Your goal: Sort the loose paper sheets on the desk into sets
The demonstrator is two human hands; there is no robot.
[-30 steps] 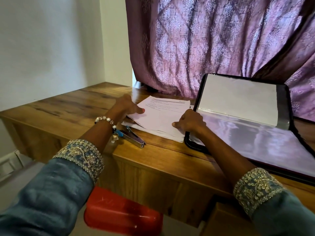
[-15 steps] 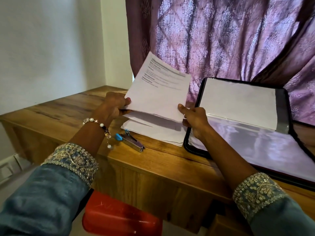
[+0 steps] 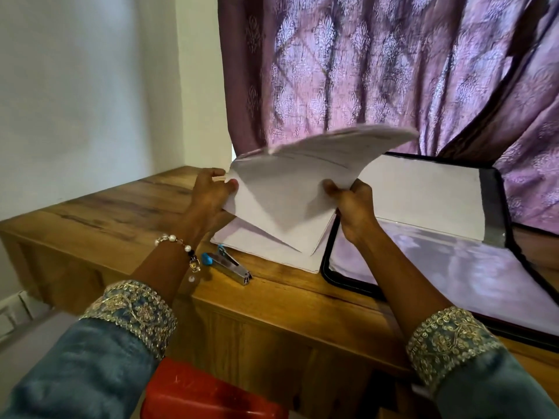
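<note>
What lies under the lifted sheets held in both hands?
Under the lifted sheets more paper sheets lie flat on the desk. How many, and what they cover, is hidden.

- Lifted sheets (image 3: pixel 290 189): a small bundle of white paper held up off the counter (image 3: pixel 106 216), gripped at its left edge by the left hand (image 3: pixel 211 195) and at its right lower edge by the right hand (image 3: pixel 352 204); the top bends over and fans toward the right, faint printed lines showing near the upper edge, blurred; the lower corners hang in points just above the pile below
- Remaining pile (image 3: pixel 266 246): white sheets lying flat on the counter under the lifted bundle, edges slightly uneven, right side just beside the black-rimmed open folder (image 3: pixel 453 267), near edge close to the stapler (image 3: pixel 230 264)
</note>
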